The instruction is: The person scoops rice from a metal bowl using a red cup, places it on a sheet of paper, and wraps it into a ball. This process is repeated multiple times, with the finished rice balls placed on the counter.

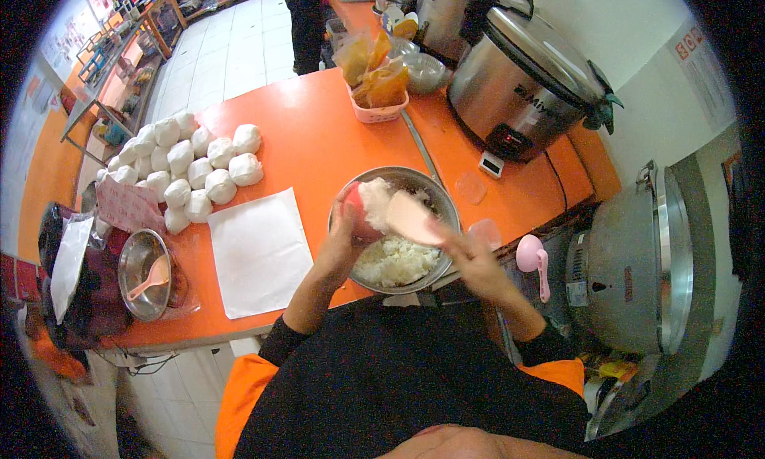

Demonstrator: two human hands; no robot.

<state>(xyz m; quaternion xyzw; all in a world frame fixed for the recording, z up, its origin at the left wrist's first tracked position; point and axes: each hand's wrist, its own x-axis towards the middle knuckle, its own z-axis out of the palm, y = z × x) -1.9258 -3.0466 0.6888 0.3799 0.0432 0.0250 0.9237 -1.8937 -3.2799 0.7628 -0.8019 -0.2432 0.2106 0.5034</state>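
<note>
Cooked white rice (pixel 397 260) lies in a round metal bowl (pixel 452 205) in front of me. Over the bowl's left side, my left hand (pixel 343 226) holds a small red bowl (pixel 363 223) heaped with rice. My right hand (pixel 478 262) grips a pale rice paddle (pixel 412 218), its blade against the heaped rice; the paddle and hand are blurred. A sheet of white paper (pixel 260 253) lies flat on the orange table (pixel 305 130) to the left of the bowl. Beyond it are several round white wrapped bundles (pixel 220 186), piled together.
A large rice cooker (pixel 520 94) stands at the back right beside a small timer (pixel 491 165). A pink basket (pixel 378 109) holds filled plastic bags. At left is a metal bowl (pixel 145 303) with an orange spoon (pixel 156 274). A pink scoop (pixel 532 256) lies right; a person (pixel 305 25) stands beyond the table.
</note>
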